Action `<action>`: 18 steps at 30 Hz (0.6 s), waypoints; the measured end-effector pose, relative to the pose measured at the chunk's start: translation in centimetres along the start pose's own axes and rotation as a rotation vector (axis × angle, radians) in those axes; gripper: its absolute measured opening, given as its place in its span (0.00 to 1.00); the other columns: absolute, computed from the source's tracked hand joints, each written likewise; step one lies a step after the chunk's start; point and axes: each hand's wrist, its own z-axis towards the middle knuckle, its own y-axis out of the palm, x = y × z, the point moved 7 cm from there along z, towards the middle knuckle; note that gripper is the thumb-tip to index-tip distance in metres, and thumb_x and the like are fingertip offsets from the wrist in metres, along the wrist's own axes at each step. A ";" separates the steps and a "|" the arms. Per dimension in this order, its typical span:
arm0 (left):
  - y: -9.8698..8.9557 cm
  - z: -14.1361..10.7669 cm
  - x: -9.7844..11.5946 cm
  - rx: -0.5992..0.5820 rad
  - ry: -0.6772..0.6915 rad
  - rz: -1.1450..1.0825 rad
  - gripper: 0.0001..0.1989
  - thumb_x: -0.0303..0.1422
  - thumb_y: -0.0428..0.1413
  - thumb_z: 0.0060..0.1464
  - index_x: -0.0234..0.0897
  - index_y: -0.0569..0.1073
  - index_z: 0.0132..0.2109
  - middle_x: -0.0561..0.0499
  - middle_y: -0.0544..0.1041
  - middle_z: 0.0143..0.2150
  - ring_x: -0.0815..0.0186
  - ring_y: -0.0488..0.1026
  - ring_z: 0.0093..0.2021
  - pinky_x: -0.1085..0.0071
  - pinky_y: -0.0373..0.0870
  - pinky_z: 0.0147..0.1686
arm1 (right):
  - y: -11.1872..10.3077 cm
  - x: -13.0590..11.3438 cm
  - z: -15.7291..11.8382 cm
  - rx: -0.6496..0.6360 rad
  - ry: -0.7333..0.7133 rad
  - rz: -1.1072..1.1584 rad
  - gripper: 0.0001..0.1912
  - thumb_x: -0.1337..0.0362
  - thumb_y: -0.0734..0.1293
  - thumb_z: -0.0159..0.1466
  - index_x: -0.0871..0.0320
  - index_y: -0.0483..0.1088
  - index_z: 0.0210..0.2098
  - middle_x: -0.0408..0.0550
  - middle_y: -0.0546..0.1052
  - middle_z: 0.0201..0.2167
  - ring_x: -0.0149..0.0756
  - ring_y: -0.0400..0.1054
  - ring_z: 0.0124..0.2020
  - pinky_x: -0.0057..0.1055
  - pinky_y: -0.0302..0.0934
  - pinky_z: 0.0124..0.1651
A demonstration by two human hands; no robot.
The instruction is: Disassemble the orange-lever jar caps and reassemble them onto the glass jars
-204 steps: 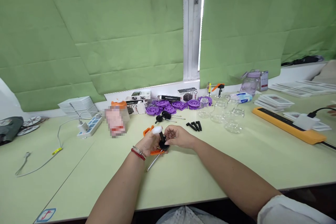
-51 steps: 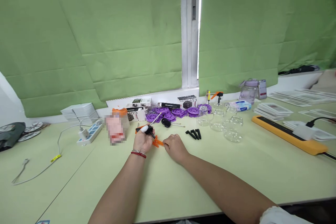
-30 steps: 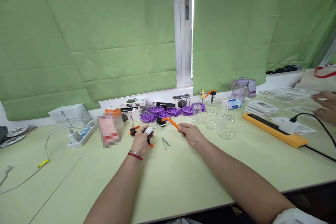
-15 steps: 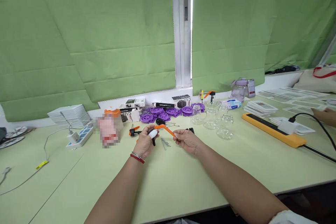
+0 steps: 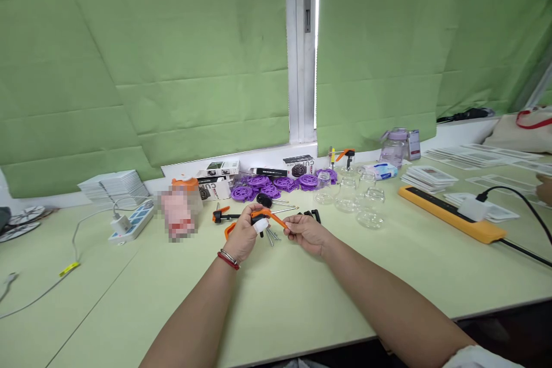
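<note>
My left hand, with a white covering on one finger or thumb, is closed around one end of a bent orange plastic lever and a black part beside it. My right hand pinches the lever's other end between thumb and fingers. Several silver bolts lie on the table between the hands. Left of them are a black-and-orange clamp-like piece and another orange part, partly hidden by my left hand. Behind the hands lies a black-headed piece near thin metal rods. Black parts lie behind my right hand.
Purple round plastic pieces and boxes line the back. Glass jars and a yellow power strip stand right; a white-and-blue power strip and paper stack lie left. Another person's hand shows at the right edge.
My left hand has shifted slightly right and turned, with its end of the orange lever. My right hand keeps its pinch. The other person's hand has moved partly out of view.
</note>
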 end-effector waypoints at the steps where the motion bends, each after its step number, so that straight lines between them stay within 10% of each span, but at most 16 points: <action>1: 0.0 -0.1 0.1 0.000 0.005 0.004 0.24 0.26 0.62 0.42 0.40 0.66 0.47 0.46 0.71 0.49 0.65 0.71 0.42 0.72 0.68 0.36 | 0.0 0.1 0.0 -0.002 0.005 -0.009 0.17 0.62 0.77 0.41 0.62 0.72 0.28 0.43 0.73 0.18 0.27 0.63 0.23 0.27 0.52 0.30; 11: 0.4 -0.3 -0.1 -0.012 -0.119 -0.277 0.20 0.43 0.54 0.53 0.33 0.67 0.48 0.44 0.73 0.37 0.65 0.71 0.28 0.70 0.65 0.22 | 0.0 0.5 0.2 -0.002 -0.004 -0.047 0.18 0.62 0.77 0.39 0.62 0.71 0.27 0.42 0.72 0.18 0.27 0.63 0.22 0.27 0.52 0.30; 18: 0.2 -0.2 -0.7 0.058 -0.186 -0.325 0.15 0.35 0.53 0.54 0.30 0.70 0.46 0.44 0.73 0.35 0.67 0.70 0.26 0.70 0.64 0.22 | 0.1 0.5 0.2 -0.009 -0.022 -0.087 0.18 0.60 0.77 0.39 0.61 0.72 0.27 0.42 0.73 0.19 0.26 0.63 0.23 0.27 0.52 0.31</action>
